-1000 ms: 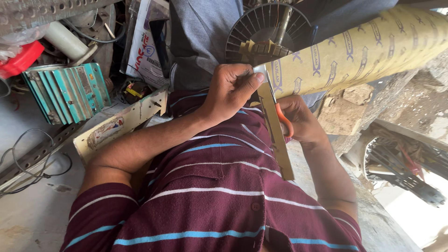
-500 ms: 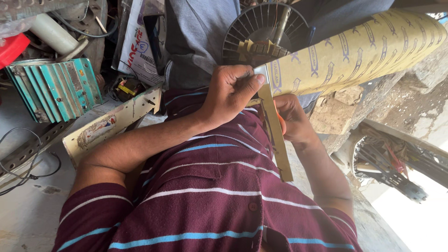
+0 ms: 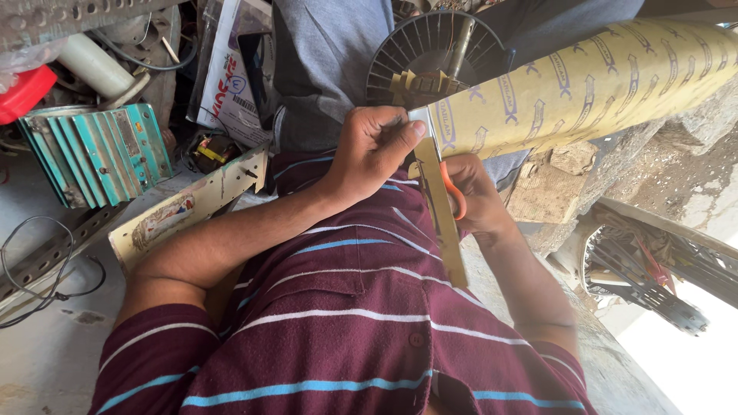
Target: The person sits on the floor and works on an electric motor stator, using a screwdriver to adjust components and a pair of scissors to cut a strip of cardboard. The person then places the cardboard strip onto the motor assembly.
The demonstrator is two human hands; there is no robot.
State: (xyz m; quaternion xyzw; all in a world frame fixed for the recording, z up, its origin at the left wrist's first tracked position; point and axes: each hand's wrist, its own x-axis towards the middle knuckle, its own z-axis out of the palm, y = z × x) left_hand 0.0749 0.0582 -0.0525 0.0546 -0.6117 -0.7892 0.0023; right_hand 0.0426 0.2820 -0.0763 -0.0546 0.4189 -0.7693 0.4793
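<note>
The long yellowish strip (image 3: 442, 223) of insulating paper hangs from between the 2 hands down across the striped shirt (image 3: 330, 323), its top end pinched against the cut edge of the big printed paper roll (image 3: 584, 92), which runs up and away past the right hand. Scissors with orange handles (image 3: 455, 201) sit in the right hand (image 3: 478, 201), blades hidden behind the strip, so I cannot tell how far they are closed. The likely trouble: the strip is narrow and held only at its top, so it could twist and send the cut off line, or tear free; the left thumb lies right beside the cutting edge and could be nicked if the blades run on. The left hand (image 3: 369, 150) is clenched in a pinch on the paper edge, wrist bent, forearm coming across the chest from the left. The right hand grasps the scissor loops, fingers curled, forearm angled up from the lower right. Just beyond both hands stands a round slotted motor core (image 3: 430, 54); well left of the left hand lie a teal finned block (image 3: 96, 154) and a perforated metal bar (image 3: 192, 207).
</note>
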